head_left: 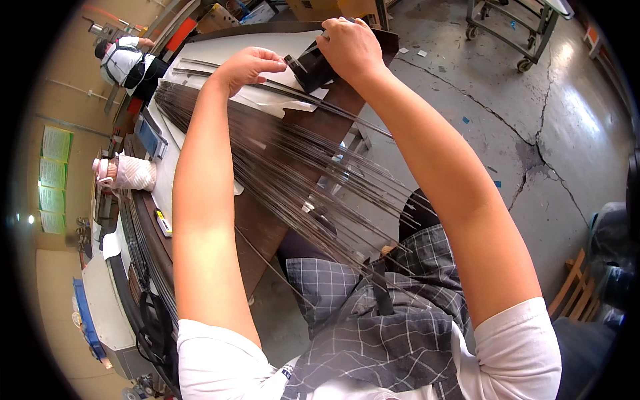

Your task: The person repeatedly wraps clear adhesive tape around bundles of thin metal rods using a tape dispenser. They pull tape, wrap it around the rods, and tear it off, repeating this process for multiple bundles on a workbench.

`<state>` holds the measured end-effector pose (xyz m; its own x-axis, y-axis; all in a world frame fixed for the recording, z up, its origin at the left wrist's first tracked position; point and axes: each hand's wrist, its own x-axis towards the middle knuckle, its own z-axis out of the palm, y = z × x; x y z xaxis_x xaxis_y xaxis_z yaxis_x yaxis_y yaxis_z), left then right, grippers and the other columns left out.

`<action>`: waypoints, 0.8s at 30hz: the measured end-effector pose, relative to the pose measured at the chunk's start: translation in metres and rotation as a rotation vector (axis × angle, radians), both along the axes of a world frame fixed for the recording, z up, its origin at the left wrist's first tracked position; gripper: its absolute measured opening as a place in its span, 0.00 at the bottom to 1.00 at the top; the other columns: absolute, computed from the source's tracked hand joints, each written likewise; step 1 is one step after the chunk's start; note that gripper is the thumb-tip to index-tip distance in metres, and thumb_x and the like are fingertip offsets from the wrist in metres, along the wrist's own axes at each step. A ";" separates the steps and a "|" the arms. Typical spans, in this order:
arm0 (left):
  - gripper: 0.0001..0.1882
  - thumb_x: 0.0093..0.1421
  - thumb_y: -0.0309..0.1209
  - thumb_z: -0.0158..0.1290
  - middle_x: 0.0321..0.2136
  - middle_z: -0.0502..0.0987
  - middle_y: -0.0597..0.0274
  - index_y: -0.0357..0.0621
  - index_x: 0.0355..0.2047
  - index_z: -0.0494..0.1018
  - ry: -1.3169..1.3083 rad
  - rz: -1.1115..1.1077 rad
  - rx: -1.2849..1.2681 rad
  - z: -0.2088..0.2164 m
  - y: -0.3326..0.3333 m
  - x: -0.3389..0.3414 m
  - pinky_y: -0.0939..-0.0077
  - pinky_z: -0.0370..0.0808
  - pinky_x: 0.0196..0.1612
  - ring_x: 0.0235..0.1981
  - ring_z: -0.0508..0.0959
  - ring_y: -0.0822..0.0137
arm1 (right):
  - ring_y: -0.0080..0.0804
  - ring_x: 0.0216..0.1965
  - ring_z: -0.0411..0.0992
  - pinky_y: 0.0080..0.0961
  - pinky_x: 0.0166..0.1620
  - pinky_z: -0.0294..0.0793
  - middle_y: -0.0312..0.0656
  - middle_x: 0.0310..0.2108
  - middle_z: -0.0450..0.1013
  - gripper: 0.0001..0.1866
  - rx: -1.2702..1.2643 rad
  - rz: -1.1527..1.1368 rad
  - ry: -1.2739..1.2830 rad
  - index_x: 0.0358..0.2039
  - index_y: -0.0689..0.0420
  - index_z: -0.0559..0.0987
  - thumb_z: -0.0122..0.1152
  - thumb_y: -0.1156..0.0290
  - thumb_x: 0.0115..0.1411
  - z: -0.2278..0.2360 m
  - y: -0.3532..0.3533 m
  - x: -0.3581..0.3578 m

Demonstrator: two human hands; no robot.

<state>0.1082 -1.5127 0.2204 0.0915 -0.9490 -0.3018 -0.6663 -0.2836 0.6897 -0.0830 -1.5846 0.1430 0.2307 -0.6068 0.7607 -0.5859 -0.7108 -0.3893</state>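
Note:
At the table's far end a black tape dispenser [309, 67] stands on white sheeting. My right hand [353, 48] is closed over its far side, with fingers curled along the top. Just left of the dispenser, my left hand [248, 69] has thumb and fingers pinched together; whatever is between them is too small to make out. A few thin dark strips [320, 105] run below both hands, apart from the rest. Nearer me, a large fanned bundle of long thin dark strips [287, 157] lies across the table and overhangs its edge toward my lap.
The brown table [267, 230] has white sheeting [233, 45] at its far end. On the left stand a pink-lidded bottle in a white wrap [133, 172] and a yellow box cutter [163, 223]. Another person [130, 67] works at the far left. A wheeled cart [520, 30] stands on the cracked floor.

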 end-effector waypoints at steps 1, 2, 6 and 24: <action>0.10 0.52 0.38 0.58 0.37 0.76 0.69 0.48 0.30 0.75 -0.006 0.006 -0.001 -0.002 0.001 -0.003 0.78 0.64 0.43 0.38 0.71 0.78 | 0.40 0.34 0.74 0.32 0.51 0.66 0.49 0.27 0.75 0.10 -0.003 -0.005 0.002 0.23 0.61 0.78 0.52 0.69 0.49 0.000 0.000 0.000; 0.10 0.52 0.38 0.58 0.35 0.76 0.69 0.47 0.31 0.75 0.003 0.027 -0.008 -0.004 0.002 -0.004 0.78 0.64 0.43 0.38 0.71 0.78 | 0.40 0.34 0.75 0.32 0.51 0.66 0.49 0.27 0.75 0.09 -0.005 -0.011 0.004 0.23 0.60 0.78 0.53 0.69 0.48 -0.001 0.000 0.001; 0.09 0.52 0.37 0.57 0.31 0.77 0.70 0.47 0.31 0.76 -0.106 0.069 -0.029 -0.008 0.001 -0.012 0.77 0.65 0.41 0.36 0.71 0.77 | 0.40 0.33 0.75 0.31 0.50 0.67 0.49 0.27 0.75 0.09 -0.043 0.008 -0.001 0.23 0.61 0.79 0.55 0.69 0.46 -0.001 0.003 -0.001; 0.05 0.59 0.31 0.51 0.30 0.78 0.67 0.46 0.33 0.72 0.577 0.186 -0.154 -0.012 0.132 -0.114 0.89 0.73 0.24 0.29 0.77 0.80 | 0.28 0.19 0.73 0.26 0.27 0.73 0.44 0.19 0.75 0.08 0.803 0.590 0.412 0.25 0.62 0.78 0.59 0.69 0.49 0.018 0.090 -0.074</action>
